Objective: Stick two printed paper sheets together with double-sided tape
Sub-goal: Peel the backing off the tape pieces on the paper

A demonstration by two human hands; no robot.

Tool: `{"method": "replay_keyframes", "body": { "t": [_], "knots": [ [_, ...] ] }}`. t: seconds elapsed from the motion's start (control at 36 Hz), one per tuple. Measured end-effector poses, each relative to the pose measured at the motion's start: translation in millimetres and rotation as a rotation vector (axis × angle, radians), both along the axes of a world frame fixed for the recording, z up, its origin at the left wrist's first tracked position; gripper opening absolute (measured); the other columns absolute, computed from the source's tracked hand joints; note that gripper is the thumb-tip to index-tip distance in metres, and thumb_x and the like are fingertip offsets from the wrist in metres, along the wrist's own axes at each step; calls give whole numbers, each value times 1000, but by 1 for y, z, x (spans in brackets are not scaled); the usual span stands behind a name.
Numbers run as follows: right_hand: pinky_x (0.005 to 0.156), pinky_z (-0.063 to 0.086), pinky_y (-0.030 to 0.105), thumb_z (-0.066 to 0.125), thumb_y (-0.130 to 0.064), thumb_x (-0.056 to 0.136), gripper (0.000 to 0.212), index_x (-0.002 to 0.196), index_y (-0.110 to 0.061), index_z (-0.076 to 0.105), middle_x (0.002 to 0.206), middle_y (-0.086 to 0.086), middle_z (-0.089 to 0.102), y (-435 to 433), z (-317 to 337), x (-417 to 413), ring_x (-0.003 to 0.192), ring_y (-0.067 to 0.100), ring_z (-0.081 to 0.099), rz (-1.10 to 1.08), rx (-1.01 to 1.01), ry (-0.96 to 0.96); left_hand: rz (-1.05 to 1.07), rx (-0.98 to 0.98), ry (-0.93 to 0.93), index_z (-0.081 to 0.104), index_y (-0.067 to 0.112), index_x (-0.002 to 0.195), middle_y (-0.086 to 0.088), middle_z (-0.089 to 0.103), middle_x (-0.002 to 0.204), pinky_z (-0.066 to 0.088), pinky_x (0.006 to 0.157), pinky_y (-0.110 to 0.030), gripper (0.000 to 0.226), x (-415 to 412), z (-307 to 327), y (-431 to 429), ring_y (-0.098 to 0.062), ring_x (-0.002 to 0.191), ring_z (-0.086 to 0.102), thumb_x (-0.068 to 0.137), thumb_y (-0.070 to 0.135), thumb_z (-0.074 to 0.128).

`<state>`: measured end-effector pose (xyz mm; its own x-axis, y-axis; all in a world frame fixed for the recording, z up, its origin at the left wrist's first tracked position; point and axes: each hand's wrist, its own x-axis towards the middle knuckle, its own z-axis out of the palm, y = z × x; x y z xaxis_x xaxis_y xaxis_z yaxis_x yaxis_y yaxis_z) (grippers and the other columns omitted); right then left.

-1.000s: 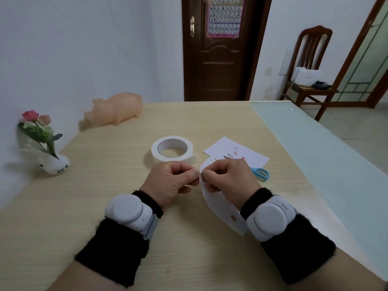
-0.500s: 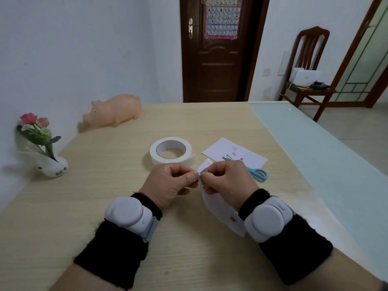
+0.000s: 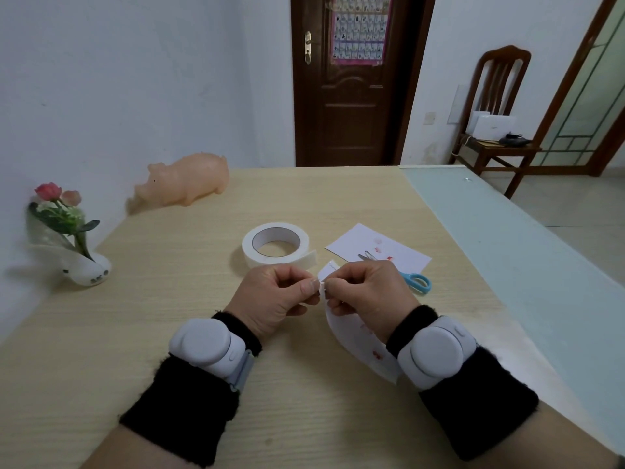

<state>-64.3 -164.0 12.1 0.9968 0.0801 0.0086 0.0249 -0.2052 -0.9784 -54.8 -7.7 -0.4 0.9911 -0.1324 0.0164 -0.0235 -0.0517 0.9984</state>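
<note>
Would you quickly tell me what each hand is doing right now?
Left hand: pinches the top edge of the printed sheet.
Right hand: pinches the same sheet, which curls down below it.

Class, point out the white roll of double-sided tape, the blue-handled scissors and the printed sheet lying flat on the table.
White roll of double-sided tape [image 3: 267, 261]: head view, front outer wall.
Blue-handled metal scissors [image 3: 407, 277]: head view, blue handle.
White printed paper sheet lying flat [image 3: 358, 242]: head view, bare white left part.

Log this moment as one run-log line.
left hand: pinches held sheet | right hand: pinches held sheet | tape roll: on table | second sheet: under scissors
</note>
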Motion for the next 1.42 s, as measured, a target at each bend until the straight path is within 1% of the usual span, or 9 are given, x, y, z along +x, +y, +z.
{"method": "replay_keyframes", "body": {
  "t": [0.25, 0.36, 0.61, 0.72, 0.97, 1.17, 1.28, 1.36, 1.42],
  "knots": [
    [62, 56, 31, 64, 3, 79, 19, 64, -7, 70, 59, 13, 63, 0, -2, 1, 56, 19, 59, 6, 104, 30, 3, -8, -5, 67, 10, 73, 2, 67, 60, 52, 55, -19, 10, 0, 0, 0, -6, 60, 64, 82, 6, 66],
    [61, 55, 29, 65, 4, 78, 14, 67, -4, 69, 59, 12, 62, -1, -1, 1, 55, 17, 58, 19, 130, 51, 1, -14, -7, 67, 11, 72, 2, 68, 61, 52, 56, -19, 11, 0, 0, 1, -7, 62, 65, 82, 6, 66],
    [62, 56, 27, 67, 1, 79, 9, 71, -2, 69, 60, 11, 62, -1, 0, 1, 56, 17, 58, 40, 126, 49, -11, -1, -26, 68, 14, 69, 1, 68, 63, 52, 57, -21, 15, 0, 0, 2, -9, 64, 66, 82, 7, 67],
    [58, 55, 25, 66, 4, 78, 13, 68, -3, 69, 56, 9, 61, 0, 1, 1, 53, 15, 57, 28, 124, 50, -20, 3, -18, 67, 13, 70, 1, 67, 63, 51, 56, -20, 13, 0, 0, 1, -8, 64, 65, 82, 7, 67],
    [60, 56, 24, 66, 3, 79, 14, 67, -5, 69, 56, 8, 63, -1, 1, 1, 53, 14, 59, 34, 106, 42, -22, 27, -40, 67, 12, 70, 1, 68, 62, 52, 56, -20, 14, 0, 1, 0, -7, 63, 65, 82, 5, 66],
    [62, 56, 28, 66, 2, 78, 17, 65, -8, 69, 55, 6, 64, -1, -1, 1, 54, 15, 60, 38, 75, 29, -27, 28, -34, 66, 10, 71, 1, 67, 61, 53, 56, -20, 13, 0, 1, 0, -7, 62, 65, 82, 5, 66],
    [64, 55, 31, 66, 4, 78, 16, 68, -7, 68, 60, 10, 64, -1, -1, 0, 58, 20, 59, 55, 86, 5, -22, -12, -6, 66, 12, 71, -1, 69, 64, 53, 56, -21, 14, 1, 0, 0, -12, 65, 67, 84, 5, 64],
    [67, 55, 36, 69, 0, 77, 18, 65, -14, 68, 61, 8, 65, -1, -3, 2, 59, 20, 60, 46, 33, -26, -28, -46, 20, 65, 9, 73, -2, 69, 65, 54, 57, -22, 10, 1, 0, 0, -13, 65, 67, 82, 6, 66],
    [66, 55, 35, 71, -4, 77, 19, 64, -18, 68, 61, 5, 67, -1, -4, 2, 59, 17, 61, 47, -2, -36, -28, -43, 27, 65, 9, 73, 0, 68, 62, 54, 57, -21, 9, 0, 0, -1, -10, 62, 66, 79, 4, 68]
  ]
}}
